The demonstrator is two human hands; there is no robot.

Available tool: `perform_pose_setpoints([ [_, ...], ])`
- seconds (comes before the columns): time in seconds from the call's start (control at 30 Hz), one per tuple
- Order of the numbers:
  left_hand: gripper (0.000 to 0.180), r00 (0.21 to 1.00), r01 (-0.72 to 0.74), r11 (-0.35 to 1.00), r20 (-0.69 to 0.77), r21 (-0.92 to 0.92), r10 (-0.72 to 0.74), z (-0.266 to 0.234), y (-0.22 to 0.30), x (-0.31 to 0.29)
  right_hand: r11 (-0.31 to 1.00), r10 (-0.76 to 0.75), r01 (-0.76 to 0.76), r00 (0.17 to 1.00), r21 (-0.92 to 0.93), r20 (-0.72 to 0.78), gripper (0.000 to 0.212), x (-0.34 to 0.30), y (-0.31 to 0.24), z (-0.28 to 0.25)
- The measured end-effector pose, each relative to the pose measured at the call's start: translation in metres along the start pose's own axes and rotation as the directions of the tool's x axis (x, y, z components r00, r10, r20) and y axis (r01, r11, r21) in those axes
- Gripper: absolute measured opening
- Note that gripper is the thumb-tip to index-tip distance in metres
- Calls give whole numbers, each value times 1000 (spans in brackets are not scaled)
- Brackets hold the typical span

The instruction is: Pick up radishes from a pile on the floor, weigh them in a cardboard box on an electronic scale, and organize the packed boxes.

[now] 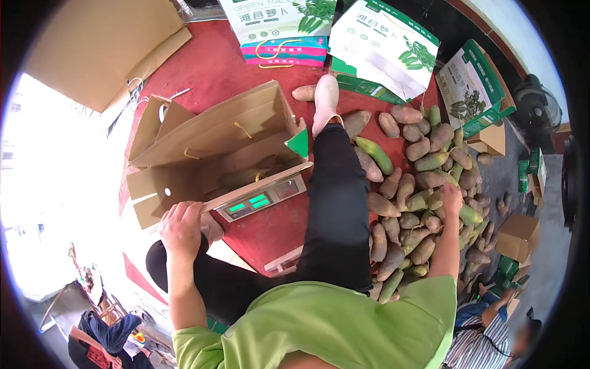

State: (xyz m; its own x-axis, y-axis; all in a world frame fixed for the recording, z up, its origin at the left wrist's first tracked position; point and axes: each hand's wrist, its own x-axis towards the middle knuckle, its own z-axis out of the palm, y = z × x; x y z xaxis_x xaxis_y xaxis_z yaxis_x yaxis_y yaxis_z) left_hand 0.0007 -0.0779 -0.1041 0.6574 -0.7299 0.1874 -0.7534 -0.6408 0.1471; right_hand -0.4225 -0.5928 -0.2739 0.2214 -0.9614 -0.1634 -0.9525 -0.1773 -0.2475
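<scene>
An opened cardboard box [212,129] with raised flaps and yellow cord handles stands on a digital scale [261,202] with a lit green display. At the box's near left edge, my left hand [180,229] is closed over the rim of the front flap. A few radishes [236,178] lie in shadow inside the box. To my right spreads a heap of green and brownish, soil-covered radishes [405,190]. My right hand [452,200] reaches into this heap, its fingers closed on a green radish [447,177] and partly hidden.
My pink boot [326,101] stands on the red mat [206,52] between box and heap. Printed white-and-green cartons [384,46] stand at the back, and another carton [470,92] beyond the heap. A striped-shirted person [476,344] is at lower right. A large cardboard sheet [101,46] stands far left.
</scene>
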Motion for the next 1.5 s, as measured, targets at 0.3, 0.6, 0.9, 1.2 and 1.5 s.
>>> perform_pose_setpoints([
  [0.3,8,1000,-25,999,7,-29,25,-3,0,-1,671,-227,230,969,705,-100,29,-65,-161,-131],
  [0.6,10,1000,5,1000,-12,-6,-5,2,-1,-1,31,-776,706,463,707,-429,29,-160,-366,-212],
  [0.9,9,1000,21,1000,-1,18,-21,11,-6,-6,-145,-786,415,503,898,-359,27,-252,-514,-24],
  [1.2,10,1000,-8,1000,3,1,8,8,-6,-5,-11,-824,578,457,816,-334,19,-210,-460,-51],
  [1.5,7,1000,6,1000,-15,3,-6,7,4,-1,743,-126,152,988,652,-88,22,-9,-182,31],
])
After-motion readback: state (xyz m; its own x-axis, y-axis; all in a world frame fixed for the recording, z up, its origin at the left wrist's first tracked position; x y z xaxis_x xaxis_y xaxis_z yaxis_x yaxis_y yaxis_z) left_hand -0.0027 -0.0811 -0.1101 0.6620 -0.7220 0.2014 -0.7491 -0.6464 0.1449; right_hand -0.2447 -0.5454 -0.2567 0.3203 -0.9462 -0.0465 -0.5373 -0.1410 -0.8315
